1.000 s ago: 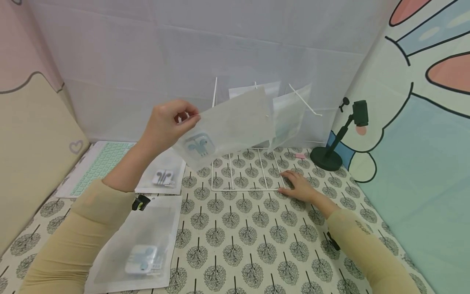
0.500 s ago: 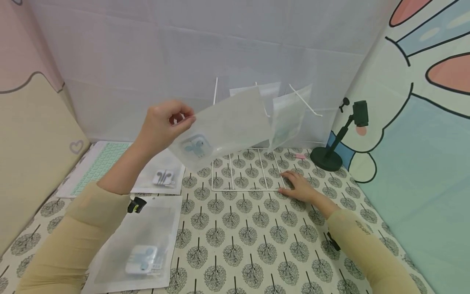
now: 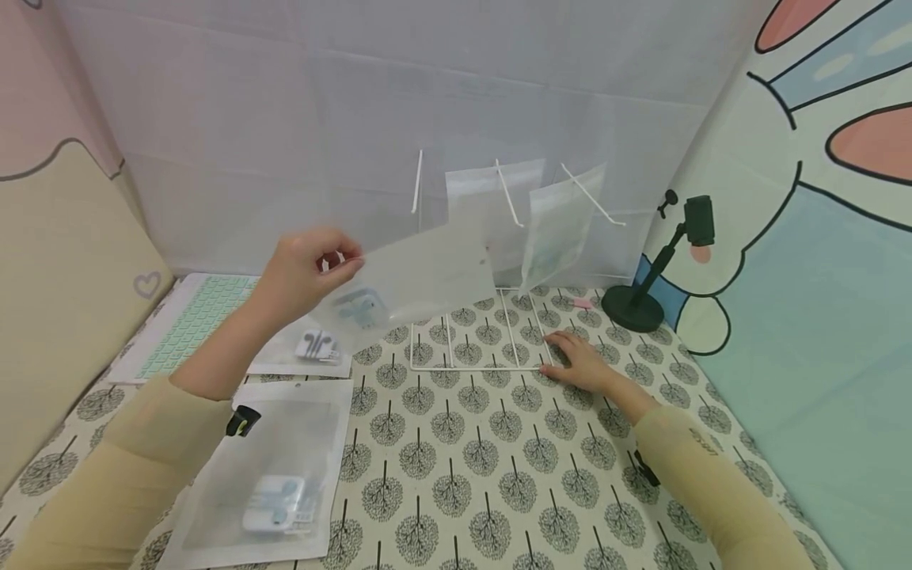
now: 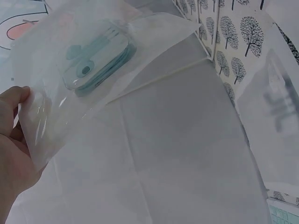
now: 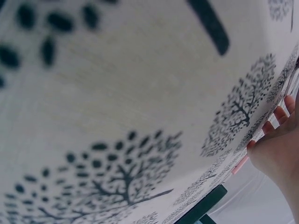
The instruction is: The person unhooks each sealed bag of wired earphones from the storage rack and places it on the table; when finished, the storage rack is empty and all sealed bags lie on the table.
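Observation:
My left hand (image 3: 309, 265) pinches one end of a translucent zip bag (image 3: 435, 265) between thumb and fingers, left of the white wire rack (image 3: 484, 369). Inside the bag is an earphone case (image 4: 100, 58), pale blue and clear in the left wrist view. The bag slants up to the right, its far end in front of the rack's hanging bags. My right hand (image 3: 580, 364) rests at the base's front right corner, fingers touching the wire. Whether the thumb goes under the wire cannot be made out. Two similar bags hang from the middle hook (image 3: 509, 194) and right hook (image 3: 591, 194).
A bag with earphones (image 3: 274, 507) lies at the front left, another (image 3: 317, 346) behind it. Beyond that sits a mint-green keyboard (image 3: 192, 324). A black phone stand (image 3: 634, 305) and a small pink object (image 3: 581, 302) are at the back right.
My left hand has moved left and down with the bag, whose far end has come away from around the middle hook. That hook now shows fully. The right hand stays in place.

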`<state>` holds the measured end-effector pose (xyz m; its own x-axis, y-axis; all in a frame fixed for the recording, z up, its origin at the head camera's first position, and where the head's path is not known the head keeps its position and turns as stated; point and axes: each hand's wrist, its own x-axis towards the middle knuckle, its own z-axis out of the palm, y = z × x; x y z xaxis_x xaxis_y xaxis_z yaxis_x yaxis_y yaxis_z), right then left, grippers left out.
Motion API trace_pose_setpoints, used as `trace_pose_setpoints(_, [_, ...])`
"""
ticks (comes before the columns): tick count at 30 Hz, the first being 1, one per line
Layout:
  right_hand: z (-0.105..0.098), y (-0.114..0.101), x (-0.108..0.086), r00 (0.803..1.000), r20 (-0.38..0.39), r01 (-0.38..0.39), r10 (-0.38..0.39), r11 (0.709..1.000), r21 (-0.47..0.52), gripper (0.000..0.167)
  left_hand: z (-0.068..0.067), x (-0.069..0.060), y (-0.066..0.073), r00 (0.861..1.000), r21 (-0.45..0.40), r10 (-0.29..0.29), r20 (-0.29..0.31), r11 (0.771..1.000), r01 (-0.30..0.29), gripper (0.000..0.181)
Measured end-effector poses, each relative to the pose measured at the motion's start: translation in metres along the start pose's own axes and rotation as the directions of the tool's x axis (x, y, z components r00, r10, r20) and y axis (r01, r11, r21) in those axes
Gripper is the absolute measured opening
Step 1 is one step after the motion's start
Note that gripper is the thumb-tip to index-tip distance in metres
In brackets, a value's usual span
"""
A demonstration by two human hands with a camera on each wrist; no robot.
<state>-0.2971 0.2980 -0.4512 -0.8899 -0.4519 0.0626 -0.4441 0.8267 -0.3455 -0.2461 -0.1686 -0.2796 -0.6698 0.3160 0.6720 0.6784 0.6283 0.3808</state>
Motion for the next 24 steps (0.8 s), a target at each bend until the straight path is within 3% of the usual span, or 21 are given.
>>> trace_pose_setpoints(6, [0.001,0.000,0.000,1.000,0.005,-0.005,0.005,1.000,0.003,0.067,-0.001,-0.016,-0.009,1.000,0.034,-0.030,0.007,0.999,0.030,0.005])
trace_pose_setpoints(9, [0.001,0.000,0.000,1.000,0.005,-0.007,0.007,1.000,0.008,0.067,-0.004,-0.025,-0.013,0.997,0.056,-0.072,0.027,0.996,0.070,0.004])
trace_pose_setpoints(16, [0.000,0.000,-0.001,1.000,0.007,-0.014,0.014,1.000,-0.004,0.067,-0.011,-0.045,-0.020,0.975,0.099,-0.194,0.106,0.978,0.183,0.011])
trace_pose_setpoints(24, [0.000,-0.003,-0.003,1.000,-0.008,-0.008,0.008,1.000,-0.005,0.066,-0.022,-0.064,-0.020,0.963,0.124,-0.233,0.134,0.968,0.217,0.018])
